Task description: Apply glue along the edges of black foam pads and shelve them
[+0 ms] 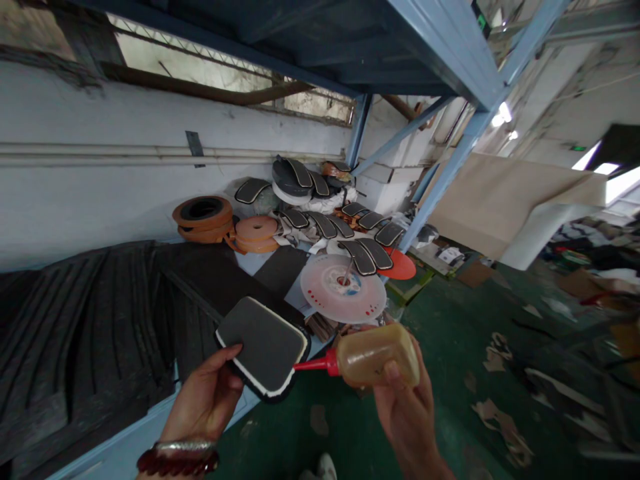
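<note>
Dark pad [263,343] up in the air at the bench [125,437] edge. My left hand [210,393] pinches its near-left side, thumb on the face, fingers curled below, seemingly to leave most of the pale rim free. My right hand [407,400] grips the bottle [367,353] on its side, probably so liquid reaches the red nozzle [313,365], its tip at the rim. Beyond: more pads [377,253] over a disc [323,293] and clutter, mostly spread, perhaps to keep rims apart; orange rolls [245,233] left of them.
</note>
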`<state>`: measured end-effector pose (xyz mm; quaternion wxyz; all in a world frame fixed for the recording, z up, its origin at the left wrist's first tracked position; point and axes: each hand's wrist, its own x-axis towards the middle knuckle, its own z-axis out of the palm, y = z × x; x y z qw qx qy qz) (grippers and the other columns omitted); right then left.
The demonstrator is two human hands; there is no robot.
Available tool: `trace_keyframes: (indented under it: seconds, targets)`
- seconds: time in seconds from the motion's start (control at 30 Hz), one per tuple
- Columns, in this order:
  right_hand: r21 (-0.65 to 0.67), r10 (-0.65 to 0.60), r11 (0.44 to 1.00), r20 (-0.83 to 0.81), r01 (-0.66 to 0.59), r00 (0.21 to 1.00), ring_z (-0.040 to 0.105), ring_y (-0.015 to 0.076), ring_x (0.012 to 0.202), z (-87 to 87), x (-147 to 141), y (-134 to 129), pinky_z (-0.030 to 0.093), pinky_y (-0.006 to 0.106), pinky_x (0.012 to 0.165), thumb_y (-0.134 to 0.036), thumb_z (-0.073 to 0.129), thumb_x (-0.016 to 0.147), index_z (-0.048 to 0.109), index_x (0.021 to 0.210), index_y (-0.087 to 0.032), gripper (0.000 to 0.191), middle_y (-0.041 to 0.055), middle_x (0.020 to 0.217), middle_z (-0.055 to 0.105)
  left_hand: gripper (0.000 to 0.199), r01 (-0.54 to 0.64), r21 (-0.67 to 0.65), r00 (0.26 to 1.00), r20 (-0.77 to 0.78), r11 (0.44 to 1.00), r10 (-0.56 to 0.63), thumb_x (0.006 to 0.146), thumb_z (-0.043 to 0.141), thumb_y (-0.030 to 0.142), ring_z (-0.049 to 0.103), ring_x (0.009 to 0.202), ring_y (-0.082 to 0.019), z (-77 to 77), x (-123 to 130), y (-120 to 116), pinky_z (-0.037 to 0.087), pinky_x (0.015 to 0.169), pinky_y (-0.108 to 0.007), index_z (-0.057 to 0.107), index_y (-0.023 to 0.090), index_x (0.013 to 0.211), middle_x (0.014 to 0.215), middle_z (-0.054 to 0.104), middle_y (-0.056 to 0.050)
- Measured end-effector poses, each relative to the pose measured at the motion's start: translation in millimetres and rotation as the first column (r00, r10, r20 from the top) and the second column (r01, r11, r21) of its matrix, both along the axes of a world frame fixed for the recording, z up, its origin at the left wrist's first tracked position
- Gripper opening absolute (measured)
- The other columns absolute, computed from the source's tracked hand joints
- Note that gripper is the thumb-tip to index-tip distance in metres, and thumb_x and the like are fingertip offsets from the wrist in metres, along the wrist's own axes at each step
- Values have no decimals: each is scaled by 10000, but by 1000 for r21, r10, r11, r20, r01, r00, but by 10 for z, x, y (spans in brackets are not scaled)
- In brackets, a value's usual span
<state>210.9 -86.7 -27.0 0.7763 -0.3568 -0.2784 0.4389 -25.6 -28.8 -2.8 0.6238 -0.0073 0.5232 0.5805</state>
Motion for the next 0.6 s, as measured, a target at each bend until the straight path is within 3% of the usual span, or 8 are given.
trace_keyframes:
  seconds: [0.17,0.27,0.37,0.47,0.6]
  targets:
    - [4,54,999,-65,-54,996,673,300,1005,-59,-67,-72,574,438,818,-325,847,781,640,1200,-319,468,72,1062,709,395,-27,22,1000,2,999,27,829,513,-64,700,536,-156,3,69,43,588,497,-191,669,101,1152,617,733,-12]
    - [-20,77,997,-87,-79,993,681,299,962,-112,-97,-83,581,428,800,-319,848,779,592,1281,-314,564,74,1026,710,369,-26,28,1000,-3,999,26,829,514,-60,669,481,-144,-20,78,68,569,460,-192,681,114,1108,605,724,-4]
    - [-49,128,990,-104,-134,986,684,299,879,-127,-89,-23,593,424,733,-341,821,800,590,1274,-290,530,75,993,700,353,-33,19,999,-19,999,33,825,520,-62,662,476,-143,-38,84,77,581,483,-199,690,124,1073,569,698,12]
    - [-79,48,995,-100,-56,994,677,267,800,-78,-18,91,599,397,681,-345,831,789,627,1191,-262,458,67,994,690,359,-40,12,999,-33,999,40,827,535,-65,705,567,-147,-46,90,76,606,557,-193,696,119,1089,623,727,-4]
    - [-25,-87,996,-75,86,993,667,226,847,-29,62,175,597,329,705,-298,874,753,647,1135,-265,445,41,1021,679,370,-50,10,998,-33,999,51,842,537,-69,726,640,-144,-64,82,91,611,613,-182,693,106,1127,700,759,-25]
